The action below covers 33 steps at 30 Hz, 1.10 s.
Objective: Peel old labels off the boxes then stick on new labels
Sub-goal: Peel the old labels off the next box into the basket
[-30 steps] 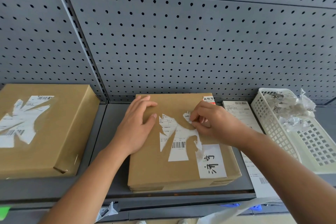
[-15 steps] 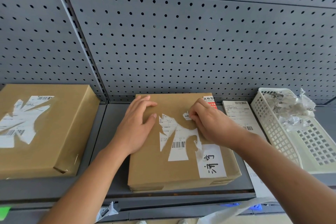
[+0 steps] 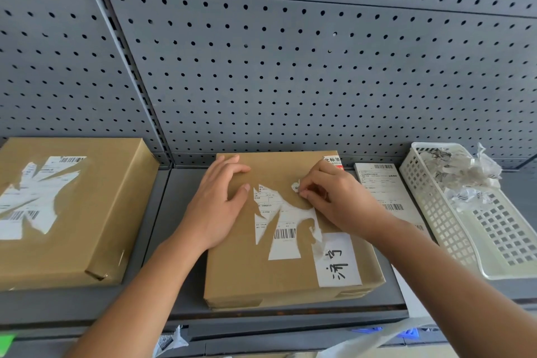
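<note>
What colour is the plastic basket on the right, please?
Off-white; the basket shows best in head view.

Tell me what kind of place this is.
Likely a stockroom or parcel-packing area: grey pegboard wall behind a metal shelf, cardboard boxes with torn shipping labels, and a white basket of label scraps.

Grey pegboard wall behind grey shelf.

A grey metal shelf carries a centre cardboard box, a second box at nine o'clock, and a label sheet and white basket at three o'clock.
</note>
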{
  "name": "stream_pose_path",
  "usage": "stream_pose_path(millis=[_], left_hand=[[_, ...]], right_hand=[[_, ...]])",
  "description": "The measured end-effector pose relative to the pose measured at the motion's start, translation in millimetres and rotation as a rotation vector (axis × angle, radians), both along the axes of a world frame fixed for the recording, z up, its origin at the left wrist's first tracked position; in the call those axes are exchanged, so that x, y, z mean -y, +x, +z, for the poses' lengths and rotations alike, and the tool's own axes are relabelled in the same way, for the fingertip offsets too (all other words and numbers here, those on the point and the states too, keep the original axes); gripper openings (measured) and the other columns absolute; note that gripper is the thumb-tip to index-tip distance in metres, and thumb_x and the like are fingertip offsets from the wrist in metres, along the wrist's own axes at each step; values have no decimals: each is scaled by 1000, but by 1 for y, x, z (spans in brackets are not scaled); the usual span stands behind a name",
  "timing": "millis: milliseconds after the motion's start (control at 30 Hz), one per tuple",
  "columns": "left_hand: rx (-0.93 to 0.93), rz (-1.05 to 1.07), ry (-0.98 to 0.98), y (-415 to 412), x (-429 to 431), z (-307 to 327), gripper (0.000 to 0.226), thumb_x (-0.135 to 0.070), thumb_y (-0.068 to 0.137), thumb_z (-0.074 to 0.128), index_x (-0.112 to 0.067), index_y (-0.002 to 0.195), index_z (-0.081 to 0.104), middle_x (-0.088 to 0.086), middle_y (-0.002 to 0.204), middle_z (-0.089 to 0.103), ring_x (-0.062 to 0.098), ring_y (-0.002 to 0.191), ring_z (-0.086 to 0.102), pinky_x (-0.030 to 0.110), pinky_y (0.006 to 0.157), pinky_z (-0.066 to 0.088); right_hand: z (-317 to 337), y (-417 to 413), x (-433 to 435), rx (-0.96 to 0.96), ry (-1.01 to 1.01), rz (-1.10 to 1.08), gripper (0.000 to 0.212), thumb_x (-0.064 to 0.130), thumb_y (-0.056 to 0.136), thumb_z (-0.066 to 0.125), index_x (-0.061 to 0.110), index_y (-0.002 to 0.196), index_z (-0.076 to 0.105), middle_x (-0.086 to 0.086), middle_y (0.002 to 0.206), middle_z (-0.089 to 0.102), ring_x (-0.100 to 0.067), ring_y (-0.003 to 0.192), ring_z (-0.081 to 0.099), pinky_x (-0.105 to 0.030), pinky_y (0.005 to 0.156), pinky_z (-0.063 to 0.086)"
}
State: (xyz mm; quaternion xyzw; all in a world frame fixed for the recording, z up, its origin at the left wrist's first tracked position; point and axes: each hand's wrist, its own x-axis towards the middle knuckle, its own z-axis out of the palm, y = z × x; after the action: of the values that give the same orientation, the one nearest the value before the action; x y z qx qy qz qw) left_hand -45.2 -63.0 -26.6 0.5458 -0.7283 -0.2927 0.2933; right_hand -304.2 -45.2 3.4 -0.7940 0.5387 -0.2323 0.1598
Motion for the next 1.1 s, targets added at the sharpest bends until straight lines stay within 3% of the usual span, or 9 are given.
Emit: stream_pose_path(millis=[200,367,500,567,633,833,967,1100], left_hand=[[0,-3,-4,0,0,0,30,-37,103,50,-37,133,52,-28,157,27,-12,148,2,24,117,11],[-9,-1,-5,0,1,0,30,-37,103,50,-38,133,52,-28,156,28,-13,148,3,24,117,12],[-10,1,-4,0,1,-1,29,-37,103,50,-39,131,52,-29,155,28,-13,148,4,26,117,13],[-11,1,-5,0,1,-1,29,-37,103,51,-39,131,52,-29,155,29,-13,148,4,25,117,12],[-10,0,-4,0,1,-1,29,-37,103,51,-40,131,52,-29,156,28,-13,148,3,25,117,12],[-10,-5,-5,0,0,0,29,-37,103,50,-40,132,51,-33,154,26,-16,146,2,25,117,12],[-8,-9,-7,2,1,-1,31,-40,102,50,-42,132,51,-32,155,27,-16,146,2,27,119,13],[-11,-9,-5,2,1,0,30,-40,101,50,-44,131,50,-33,154,26,-16,146,3,28,119,13]], right_hand=[[-1,6,6,31,-54,-77,4,14,94,65,16,93,68,11,97,59,-8,80,57,-35,74,52],[1,10,12,69,-35,-150,7,14,97,60,17,92,64,11,97,57,0,81,52,-28,73,46],[3,10,16,202,-2,-285,10,15,100,55,18,92,60,12,81,58,0,65,51,-15,62,37],[8,8,19,338,64,-389,11,19,102,51,20,92,57,3,73,63,-6,55,53,-18,53,42],[11,6,18,451,115,-423,11,20,103,50,21,94,56,-1,80,67,-12,54,60,-22,52,49],[11,-1,8,611,153,-383,13,13,102,53,19,103,64,-11,80,66,-16,58,62,-27,57,53],[15,-8,-2,685,168,-369,12,4,98,58,10,98,68,-11,78,71,-17,63,63,-28,68,55],[21,-23,-12,696,161,-391,13,5,95,64,15,100,71,-6,85,75,-20,77,70,-31,80,58]])
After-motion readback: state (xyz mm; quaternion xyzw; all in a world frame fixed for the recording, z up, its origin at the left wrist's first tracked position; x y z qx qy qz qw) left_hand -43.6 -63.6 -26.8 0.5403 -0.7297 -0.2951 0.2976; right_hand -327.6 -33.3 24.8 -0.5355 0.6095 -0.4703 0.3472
